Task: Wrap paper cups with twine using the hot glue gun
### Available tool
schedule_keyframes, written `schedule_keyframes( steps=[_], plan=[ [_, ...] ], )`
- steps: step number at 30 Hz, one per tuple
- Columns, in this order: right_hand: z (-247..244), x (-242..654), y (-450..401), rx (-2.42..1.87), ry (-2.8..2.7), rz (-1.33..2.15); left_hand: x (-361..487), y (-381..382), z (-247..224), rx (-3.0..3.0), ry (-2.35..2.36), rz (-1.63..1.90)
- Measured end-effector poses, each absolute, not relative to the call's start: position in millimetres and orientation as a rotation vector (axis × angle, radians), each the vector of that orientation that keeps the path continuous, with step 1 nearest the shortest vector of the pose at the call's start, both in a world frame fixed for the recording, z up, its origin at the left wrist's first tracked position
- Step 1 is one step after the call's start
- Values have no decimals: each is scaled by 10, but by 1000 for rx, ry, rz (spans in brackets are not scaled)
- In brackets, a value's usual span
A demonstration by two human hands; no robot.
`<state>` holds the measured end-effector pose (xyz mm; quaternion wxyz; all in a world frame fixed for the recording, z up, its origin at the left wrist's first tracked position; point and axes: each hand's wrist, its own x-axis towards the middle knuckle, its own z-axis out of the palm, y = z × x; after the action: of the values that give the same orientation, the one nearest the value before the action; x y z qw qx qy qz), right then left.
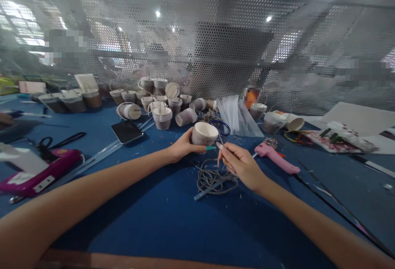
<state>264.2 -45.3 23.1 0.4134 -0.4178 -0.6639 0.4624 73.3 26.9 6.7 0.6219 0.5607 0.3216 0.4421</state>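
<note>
A small white-rimmed cup (205, 133) is held upright in my left hand (185, 146), with the fingers wrapped round its left side and the thumb, in a green cover, across its lower front. Just right of the cup, my right hand (239, 162) pinches the end of a thin grey cord (221, 138) that reaches up beside the cup wall. Below both hands a loose tangle of grey cord (212, 180) lies on the blue table (173, 219). Near my right hand rests a pink glue gun (276, 157), its nozzle pointing left.
Many small cups with handles (162, 116) stand or lie at the back. A phone (127, 132) and a magenta power strip (46, 174) are on the left. Clear plastic strips (239, 116) lie behind the cup. At the far left edge is another person's hand (5, 120).
</note>
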Motion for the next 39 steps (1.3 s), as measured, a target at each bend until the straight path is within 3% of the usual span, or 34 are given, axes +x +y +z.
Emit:
schedule_keyframes(
  steps=[39],
  plan=[
    [213,2638,-473,-1032,-1742,1059,721,231,51,1284,679,956]
  ],
)
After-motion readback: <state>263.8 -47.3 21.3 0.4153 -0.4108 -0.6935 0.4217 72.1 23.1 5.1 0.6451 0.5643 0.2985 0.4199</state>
